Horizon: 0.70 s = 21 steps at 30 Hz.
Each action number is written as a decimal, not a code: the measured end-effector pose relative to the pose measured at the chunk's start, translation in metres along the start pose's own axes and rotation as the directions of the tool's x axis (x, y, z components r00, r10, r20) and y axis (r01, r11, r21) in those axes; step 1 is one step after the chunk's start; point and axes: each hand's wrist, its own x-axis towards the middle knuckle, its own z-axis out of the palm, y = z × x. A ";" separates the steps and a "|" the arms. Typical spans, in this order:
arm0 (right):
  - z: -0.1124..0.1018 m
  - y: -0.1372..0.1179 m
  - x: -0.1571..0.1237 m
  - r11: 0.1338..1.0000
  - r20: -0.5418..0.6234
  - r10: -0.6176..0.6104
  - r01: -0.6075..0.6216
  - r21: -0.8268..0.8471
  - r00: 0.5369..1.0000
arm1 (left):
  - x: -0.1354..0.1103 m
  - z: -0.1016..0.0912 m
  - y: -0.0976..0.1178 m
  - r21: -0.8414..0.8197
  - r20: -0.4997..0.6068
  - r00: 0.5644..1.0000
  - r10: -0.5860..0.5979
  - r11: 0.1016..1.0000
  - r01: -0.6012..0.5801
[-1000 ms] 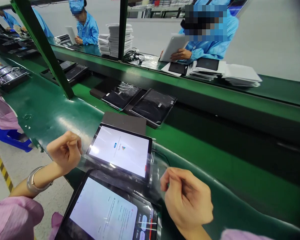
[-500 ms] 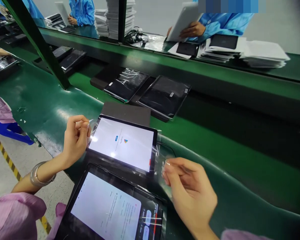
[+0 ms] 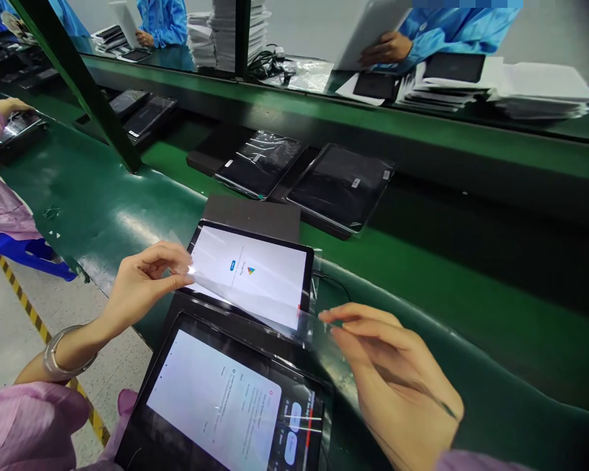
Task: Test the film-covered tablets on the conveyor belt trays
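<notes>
A clear plastic film (image 3: 245, 303) stretches between my hands, over the lower edge of a lit tablet (image 3: 269, 271) that shows a white screen with a coloured triangular logo. My left hand (image 3: 152, 278) pinches the film's left end between thumb and fingers. At its right end my right hand (image 3: 397, 373) has thumb and forefinger loosely around the film, the other fingers bent. Nearer to me lies a second lit tablet (image 3: 211, 399) with text and a red strip on its screen. A black cable (image 3: 334, 280) runs from the far tablet's right side.
A flat black box (image 3: 250, 216) lies behind the lit tablet. Two dark wrapped tablets (image 3: 260, 163) (image 3: 341, 186) rest on the green bench further back. A green post (image 3: 78, 78) slants at left. Co-workers in blue sleeves (image 3: 451, 33) sit across, near paper stacks (image 3: 544, 88).
My left hand has turned and moved slightly right and down with the film. My right hand has shifted right, its fingers straighter. The film now crosses the tablet's lower edge.
</notes>
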 end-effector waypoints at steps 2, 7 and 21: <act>0.003 -0.002 0.000 0.999 -0.033 0.042 -0.041 0.023 0.999 | -0.001 0.002 -0.003 -0.033 -0.011 1.000 -0.006 0.999 0.006; 0.003 -0.007 0.000 0.984 -0.097 0.125 -0.136 -0.116 0.987 | -0.007 0.004 -0.008 0.068 -0.049 0.992 0.112 0.992 -0.109; 0.024 0.038 0.009 0.801 -0.036 -0.338 0.268 -0.535 0.940 | 0.007 0.008 -0.040 0.329 0.014 0.971 0.238 0.916 -0.230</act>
